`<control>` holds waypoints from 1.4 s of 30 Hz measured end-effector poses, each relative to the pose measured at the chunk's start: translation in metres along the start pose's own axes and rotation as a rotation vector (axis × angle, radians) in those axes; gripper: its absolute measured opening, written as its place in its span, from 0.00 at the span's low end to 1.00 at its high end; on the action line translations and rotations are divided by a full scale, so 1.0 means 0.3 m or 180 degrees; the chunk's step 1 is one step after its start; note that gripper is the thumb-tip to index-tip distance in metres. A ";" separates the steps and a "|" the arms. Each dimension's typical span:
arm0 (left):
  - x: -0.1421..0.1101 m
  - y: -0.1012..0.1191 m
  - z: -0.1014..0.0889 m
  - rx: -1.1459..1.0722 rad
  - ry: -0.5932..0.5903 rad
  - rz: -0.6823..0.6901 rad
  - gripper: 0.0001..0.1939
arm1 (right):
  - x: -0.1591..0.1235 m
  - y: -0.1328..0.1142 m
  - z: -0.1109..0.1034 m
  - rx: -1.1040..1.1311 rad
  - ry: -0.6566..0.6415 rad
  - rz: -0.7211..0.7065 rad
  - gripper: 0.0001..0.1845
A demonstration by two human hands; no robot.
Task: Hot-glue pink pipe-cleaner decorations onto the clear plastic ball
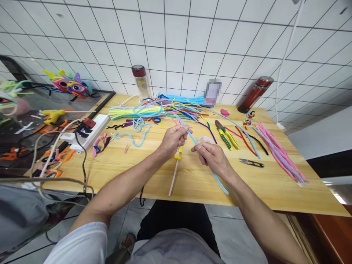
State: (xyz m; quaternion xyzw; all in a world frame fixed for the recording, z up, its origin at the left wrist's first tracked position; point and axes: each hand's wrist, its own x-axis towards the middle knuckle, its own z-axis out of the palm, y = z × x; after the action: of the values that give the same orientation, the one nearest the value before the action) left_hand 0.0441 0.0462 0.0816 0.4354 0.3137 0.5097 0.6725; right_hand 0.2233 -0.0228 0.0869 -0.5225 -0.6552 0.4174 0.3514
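A light blue pipe cleaner (192,137) runs through both hands above the wooden table. My left hand (175,140) pinches it near its upper end, and a short piece sticks out beyond the fingers. Lower along its length, my right hand (211,156) grips it between thumb and fingers; its tail hangs out below the palm. Beneath my left hand lies a yellow glue gun (178,152), partly hidden, with a whitish glue stick (173,178) extending toward the table's front edge. A small clear, pale item (205,139) rests behind my right hand.
Bundles of coloured pipe cleaners (143,112) spread along the back. To the right lie pliers (227,135), thread snips (251,163) and pink pipe cleaners (277,150). A white power strip (93,132) with cables stands left. Two bottles (140,82) (255,94) are near the wall.
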 end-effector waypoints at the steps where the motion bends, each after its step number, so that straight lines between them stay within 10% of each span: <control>1: -0.001 0.000 0.002 -0.0043 -0.0014 -0.0058 0.22 | -0.007 0.004 -0.004 -0.0011 -0.0005 -0.0010 0.27; 35: -0.019 -0.035 0.009 0.0584 -0.0084 0.0069 0.23 | -0.219 0.086 -0.075 -0.0136 -0.0359 0.0305 0.24; 42: -0.015 -0.041 -0.010 0.0822 -0.0422 -0.0102 0.28 | -0.287 0.160 -0.191 0.0374 0.0492 0.0576 0.23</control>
State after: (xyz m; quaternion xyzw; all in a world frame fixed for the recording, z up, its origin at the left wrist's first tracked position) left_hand 0.0453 0.0413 0.0691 0.5459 0.3384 0.4244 0.6382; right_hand 0.3113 -0.0918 0.0642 -0.5886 -0.5508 0.4435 0.3917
